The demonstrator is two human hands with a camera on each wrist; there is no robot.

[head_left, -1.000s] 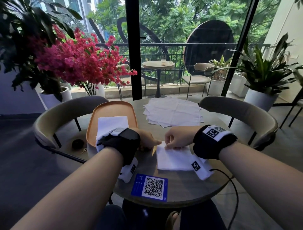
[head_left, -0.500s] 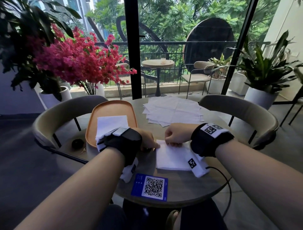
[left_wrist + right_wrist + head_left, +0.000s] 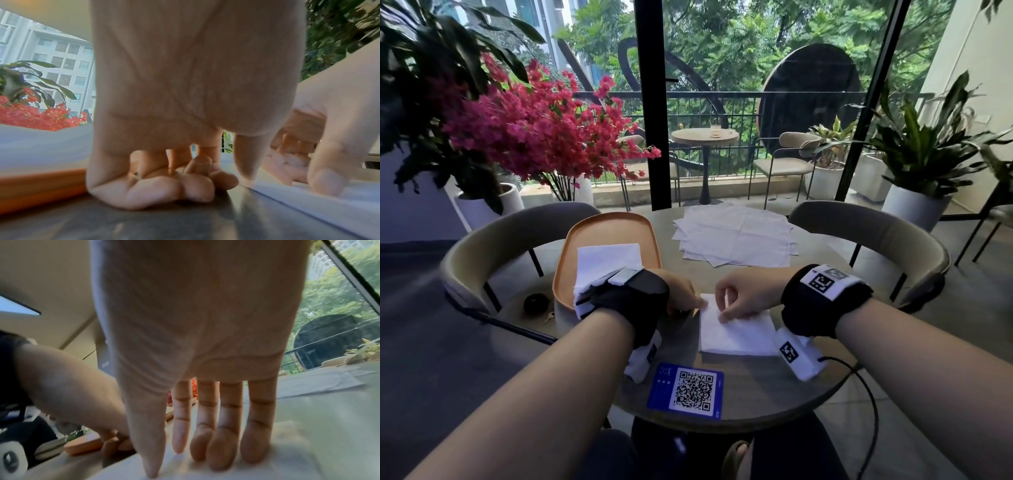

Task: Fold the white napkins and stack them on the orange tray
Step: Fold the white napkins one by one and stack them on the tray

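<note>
A round grey counter [image 3: 763, 394] carries an orange tray [image 3: 609, 236] just beyond the left hand [image 3: 681, 296], a folded napkin [image 3: 736, 334] under the right hand [image 3: 748, 296], a spread pile of unfolded napkins [image 3: 736, 236] farther out, and a blue QR card [image 3: 686, 390] nearer than both hands.

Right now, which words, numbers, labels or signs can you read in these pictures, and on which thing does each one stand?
No text can be read as words.
Blue card with a white QR code on the round grey table: small print, too small to read.
Black wrist bands: square black-and-white markers only, no letters.
White device in the right wrist view: a lightning sign, no words.
</note>
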